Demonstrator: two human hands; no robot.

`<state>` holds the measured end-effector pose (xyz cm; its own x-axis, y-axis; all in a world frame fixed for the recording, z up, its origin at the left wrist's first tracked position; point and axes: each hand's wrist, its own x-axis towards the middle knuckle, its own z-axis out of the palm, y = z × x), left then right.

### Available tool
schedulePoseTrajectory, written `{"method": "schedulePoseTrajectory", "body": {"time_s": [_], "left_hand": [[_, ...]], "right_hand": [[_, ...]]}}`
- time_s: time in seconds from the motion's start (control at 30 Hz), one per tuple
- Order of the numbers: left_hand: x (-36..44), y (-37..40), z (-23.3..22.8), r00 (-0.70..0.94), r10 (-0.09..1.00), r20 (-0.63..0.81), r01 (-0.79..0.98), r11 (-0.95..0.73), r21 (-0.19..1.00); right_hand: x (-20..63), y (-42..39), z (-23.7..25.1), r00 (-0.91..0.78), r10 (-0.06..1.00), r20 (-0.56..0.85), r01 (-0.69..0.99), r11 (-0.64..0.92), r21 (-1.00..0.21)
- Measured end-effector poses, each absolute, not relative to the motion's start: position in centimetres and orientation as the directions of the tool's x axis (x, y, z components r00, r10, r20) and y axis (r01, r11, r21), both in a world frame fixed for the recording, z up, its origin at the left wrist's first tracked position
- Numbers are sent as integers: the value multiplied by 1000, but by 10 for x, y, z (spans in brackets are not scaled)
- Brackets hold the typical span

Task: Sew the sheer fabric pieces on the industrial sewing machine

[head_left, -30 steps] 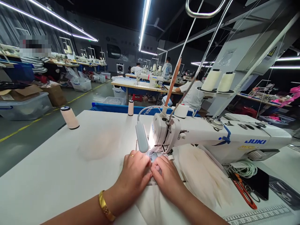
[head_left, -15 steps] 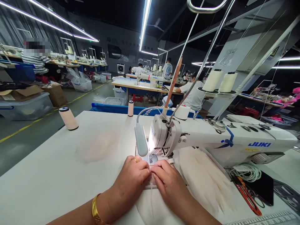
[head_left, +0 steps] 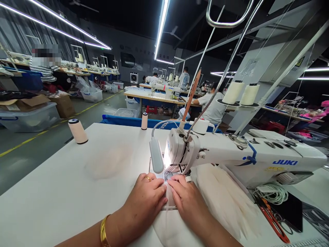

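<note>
A thin, sheer pale fabric (head_left: 168, 219) runs from the table edge up to the presser foot of a white sewing machine (head_left: 210, 147). My left hand (head_left: 146, 199), with curled fingers, holds the fabric from the left just in front of the foot. On the other side my right hand (head_left: 189, 199) presses and grips it, fingertips close to the needle area. The fingertips of both hands nearly meet. A lit lamp (head_left: 156, 156) hangs over the needle. More sheer fabric (head_left: 221, 199) lies bunched right of my right hand.
Two peach thread cones (head_left: 77, 131) (head_left: 144, 121) stand on the white table (head_left: 51, 185). To the right lie red-handled scissors (head_left: 275, 223), a coiled white cable (head_left: 272, 193) and a dark flat device (head_left: 291, 209). Other people sit at machines further off.
Both hands have shifted slightly; my right fingers reach a little nearer the presser foot and the fingertips are a bit further apart. The whole view has tilted slightly.
</note>
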<state>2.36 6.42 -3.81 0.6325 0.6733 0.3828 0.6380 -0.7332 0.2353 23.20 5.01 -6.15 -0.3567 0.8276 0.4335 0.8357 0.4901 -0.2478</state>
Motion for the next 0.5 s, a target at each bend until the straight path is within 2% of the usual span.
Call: {"method": "schedulePoseTrajectory", "body": {"time_s": [0.5], "left_hand": [[28, 62, -38, 612, 699, 369, 687, -702, 190]], "right_hand": [[233, 53, -65, -358, 815, 456, 838, 496, -229]]}}
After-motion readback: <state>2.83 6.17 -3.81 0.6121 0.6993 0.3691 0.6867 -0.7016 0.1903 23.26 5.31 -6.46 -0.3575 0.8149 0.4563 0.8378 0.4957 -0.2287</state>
